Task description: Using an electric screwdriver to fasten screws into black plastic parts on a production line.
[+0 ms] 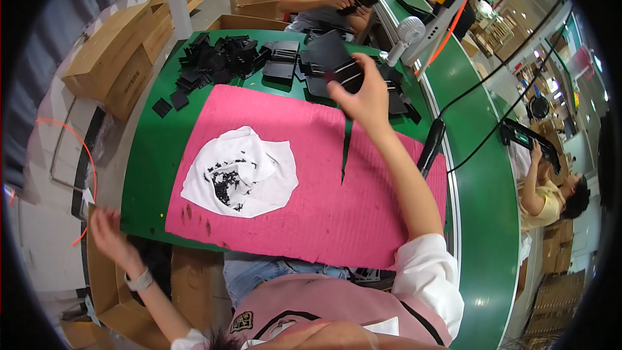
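My right hand [366,94] reaches over the far edge of a pink corrugated sheet [311,220], thumb and fingers closed on a blurred flat black plate [326,50]. Beneath and around it lie more black plates [280,70]. My left hand [111,238], a band at its wrist, is stretched out at the left above an open cardboard box [194,279]. Its thumb and fingers look apart, with nothing plainly held. On the pink sheet rests a crumpled white cloth [275,168], with many tiny black pieces [225,185] heaped on it.
A pile of black parts [220,58] covers the far left of the green table [149,162]. A black-handled corded tool [433,146] lies at the sheet's right edge, beside a green conveyor [483,220]. A small white fan [409,32] stands beyond. A co-worker [327,0] sits opposite.
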`<state>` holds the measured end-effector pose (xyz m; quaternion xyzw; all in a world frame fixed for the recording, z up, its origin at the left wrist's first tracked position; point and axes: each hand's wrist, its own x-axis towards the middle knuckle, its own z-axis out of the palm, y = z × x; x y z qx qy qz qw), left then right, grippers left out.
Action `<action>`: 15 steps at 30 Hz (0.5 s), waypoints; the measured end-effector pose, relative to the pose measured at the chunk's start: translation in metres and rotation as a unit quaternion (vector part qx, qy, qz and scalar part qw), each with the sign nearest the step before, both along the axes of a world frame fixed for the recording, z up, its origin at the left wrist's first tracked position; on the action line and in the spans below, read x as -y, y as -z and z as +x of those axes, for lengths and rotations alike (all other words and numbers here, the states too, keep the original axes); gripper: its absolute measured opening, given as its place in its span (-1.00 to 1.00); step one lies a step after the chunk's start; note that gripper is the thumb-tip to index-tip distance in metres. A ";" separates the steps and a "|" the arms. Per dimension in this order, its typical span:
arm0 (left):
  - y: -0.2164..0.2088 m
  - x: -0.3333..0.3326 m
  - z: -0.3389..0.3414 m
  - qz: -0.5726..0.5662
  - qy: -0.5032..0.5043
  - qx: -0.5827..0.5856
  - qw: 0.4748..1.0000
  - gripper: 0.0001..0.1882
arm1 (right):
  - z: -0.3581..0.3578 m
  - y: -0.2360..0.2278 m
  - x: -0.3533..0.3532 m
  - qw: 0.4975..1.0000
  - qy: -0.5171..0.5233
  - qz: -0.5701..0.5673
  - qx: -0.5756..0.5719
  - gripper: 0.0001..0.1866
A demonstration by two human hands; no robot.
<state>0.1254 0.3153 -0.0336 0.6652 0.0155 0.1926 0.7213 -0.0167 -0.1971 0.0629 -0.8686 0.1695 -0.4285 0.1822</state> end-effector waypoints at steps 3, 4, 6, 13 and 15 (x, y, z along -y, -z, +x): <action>-0.059 0.156 -0.039 0.007 0.388 0.024 0.921 -0.56 | -0.018 -0.014 -0.069 0.988 -0.150 -0.016 -0.009 -0.28; -0.070 0.178 -0.052 -0.062 0.497 0.023 0.866 -0.52 | -0.019 -0.020 -0.097 0.979 -0.201 -0.004 -0.022 -0.27; -0.070 0.215 -0.079 -0.073 0.517 0.046 0.852 -0.51 | -0.021 -0.024 -0.136 0.967 -0.248 -0.042 -0.036 -0.24; -0.050 0.180 -0.028 -0.125 0.358 -0.007 0.925 -0.68 | 0.039 0.002 -0.128 0.913 -0.363 0.106 -0.154 -0.43; -0.049 0.159 -0.003 -0.245 0.287 -0.015 0.926 -0.76 | 0.076 0.014 -0.120 0.925 -0.327 0.039 -0.192 -0.54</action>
